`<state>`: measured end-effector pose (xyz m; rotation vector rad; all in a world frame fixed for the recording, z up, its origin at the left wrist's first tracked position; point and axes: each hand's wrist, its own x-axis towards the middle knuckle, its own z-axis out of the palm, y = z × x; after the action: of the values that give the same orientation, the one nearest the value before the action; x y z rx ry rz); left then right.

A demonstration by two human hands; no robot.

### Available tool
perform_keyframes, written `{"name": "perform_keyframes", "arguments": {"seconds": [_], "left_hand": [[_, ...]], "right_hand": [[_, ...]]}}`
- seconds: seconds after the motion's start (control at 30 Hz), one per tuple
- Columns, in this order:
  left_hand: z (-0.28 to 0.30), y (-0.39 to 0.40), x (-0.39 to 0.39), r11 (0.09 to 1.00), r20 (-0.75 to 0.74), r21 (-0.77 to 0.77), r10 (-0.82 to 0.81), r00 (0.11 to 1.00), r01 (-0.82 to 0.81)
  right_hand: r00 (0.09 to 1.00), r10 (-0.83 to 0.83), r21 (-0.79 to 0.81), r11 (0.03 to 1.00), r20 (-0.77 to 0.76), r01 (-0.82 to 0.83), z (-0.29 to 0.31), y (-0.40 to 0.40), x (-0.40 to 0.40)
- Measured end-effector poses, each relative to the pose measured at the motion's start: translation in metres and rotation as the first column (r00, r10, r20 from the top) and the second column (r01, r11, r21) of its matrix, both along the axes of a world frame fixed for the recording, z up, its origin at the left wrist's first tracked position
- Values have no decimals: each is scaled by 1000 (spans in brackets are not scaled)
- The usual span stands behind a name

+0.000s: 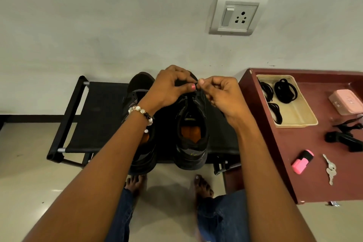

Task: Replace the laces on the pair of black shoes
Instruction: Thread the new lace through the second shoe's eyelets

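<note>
Two black shoes are sitting side by side on a black fabric shoe rack (98, 108), toes pointing toward the wall. The right shoe (191, 133) is standing with its opening facing up, exposing an orange insole. The left shoe (140, 88) is lying partly under the left forearm.

Both hands are working over the forward eyelet area of the right shoe. The left hand (170, 88) is curling its fingers, with the thumb and forefinger pinching a black lace (196, 92) at the tongue. The right hand (220, 94) is meeting it fingertip to fingertip, its fingers curled and pinching the same lace. The lace section between the fingertips is too small to trace further. A beaded bracelet (140, 113) is circling the left wrist.

Just to the right of the rack, a maroon table (284, 153) is carrying a beige tray (294, 112) holding three coiled bundles of black laces (284, 90). Beyond the tray, a pink case (346, 101) is lying near the table edge. Nearer the person, a black clip-like object (343, 137), a pink highlighter (302, 161) and a set of keys (331, 169) are lying apart from one another.

A switch and socket plate (237, 15) is mounted on the wall above. Bare feet and blue jeans are showing below the rack.
</note>
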<state>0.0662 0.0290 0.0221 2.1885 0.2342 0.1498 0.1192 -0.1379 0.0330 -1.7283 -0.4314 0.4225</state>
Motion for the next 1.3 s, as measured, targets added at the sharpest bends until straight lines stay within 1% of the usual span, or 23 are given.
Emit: {"name": "perform_keyframes", "arguments": {"seconds": [0.07, 0.13, 0.2, 0.27, 0.33, 0.37, 0.4, 0.43, 0.47, 0.5, 0.57, 0.6, 0.63, 0.67, 0.73, 0.77, 0.83, 0.93, 1.0, 1.07, 1.17, 1.23, 1.3], "left_hand": [[-3, 0, 0, 999, 46, -15, 52, 998, -51], [-3, 5, 0, 992, 76, 24, 118, 990, -120], [-3, 16, 0, 951, 97, 189, 231, 968, -246], [-3, 26, -4, 841, 117, 417, 325, 938, -344], [-5, 29, -8, 689, 150, 614, 378, 914, -386], [-7, 26, -10, 610, 166, 687, 397, 903, -394], [-8, 22, -10, 565, 179, 722, 405, 897, -399], [-9, 17, -10, 574, 183, 720, 387, 904, -391], [-9, 11, -8, 630, 174, 690, 335, 926, -357], [-9, 6, -5, 719, 154, 635, 241, 958, -283], [-6, -5, -1, 894, 118, 444, 10, 993, -61], [-5, -12, -1, 944, 120, 330, -63, 991, 20], [-6, -18, -1, 969, 136, 241, -83, 987, 48], [-7, -23, -2, 985, 160, 169, -61, 985, 34], [-9, -27, -3, 998, 200, 43, 30, 979, -39], [-11, -26, -2, 998, 209, 10, 60, 976, -64], [-12, -22, -1, 997, 221, 24, 61, 973, -68], [-15, -20, -1, 995, 250, 69, 54, 967, -74], [-17, -21, -1, 992, 260, 43, 106, 960, -121], [-18, -19, 1, 984, 210, 17, 169, 963, -177], [-21, -16, 0, 984, 61, 66, 162, 985, -166], [-24, -19, 0, 986, -27, 122, 119, 993, -115], [-28, -25, 0, 980, -60, 166, 120, 991, -109]], "right_hand": [[1000, 11, -26, 1000, -15, -12, 0, -1, 1], [999, 8, -64, 998, -34, -10, -3, -6, 3], [998, -20, -82, 997, -59, 15, -6, -11, 7], [996, -46, -86, 995, -73, 40, -10, -14, 10], [995, -50, -80, 996, -83, 43, -12, -11, 10], [994, -59, -71, 996, -88, 53, -13, -8, 9], [992, -81, -62, 995, -92, 76, -15, -4, 7], [989, -113, -55, 993, -95, 108, -17, 0, 6], [984, -148, -50, 988, -100, 144, -18, 3, 4], [978, -178, -46, 984, -107, 174, -19, 5, 3], [971, -216, -55, 976, -105, 211, -21, 8, 3], [971, -219, -67, 975, -92, 213, -22, 8, 3], [974, -213, -75, 976, -81, 207, -22, 7, 3], [977, -199, -79, 978, -79, 193, -22, 6, 4], [981, -156, -69, 986, -112, 149, -21, 4, 5], [982, -130, -57, 991, -140, 123, -20, 4, 4], [981, -93, -40, 995, -170, 88, -19, 4, 4], [980, -88, -41, 996, -177, 82, -21, 4, 4], [978, -104, -68, 993, -179, 93, -23, 2, 5], [983, -93, -157, 985, -158, 67, -27, -2, 6], [996, 11, -402, 914, -91, -47, -33, -5, 6], [997, 27, -465, 883, -70, -56, -33, -5, 5], [999, 27, -496, 868, -26, -37, -33, -4, 6]]}}
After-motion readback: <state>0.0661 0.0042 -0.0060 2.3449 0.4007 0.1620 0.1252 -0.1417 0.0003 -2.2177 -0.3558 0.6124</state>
